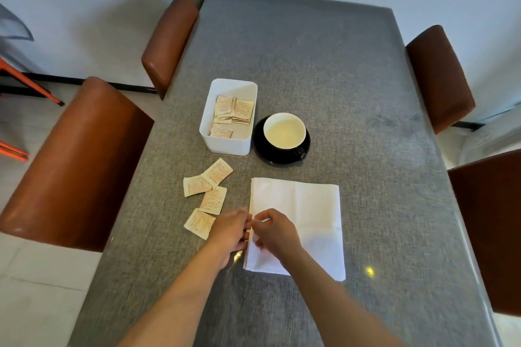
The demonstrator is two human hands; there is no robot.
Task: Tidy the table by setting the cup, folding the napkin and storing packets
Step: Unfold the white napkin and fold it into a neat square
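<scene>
Head camera, looking down on a grey table (352, 79). At lower centre, the left hand (229, 229) and right hand (275, 231) meet at the left edge of a folded white napkin (310, 205), fingers pinching that edge. Left of the napkin, four loose packets (210, 196) lie scattered on the table. Above them, at centre, a white box (225, 144) holds more packets. Just right of the box, a cup (284, 131) sits on a black saucer (263, 152)
</scene>
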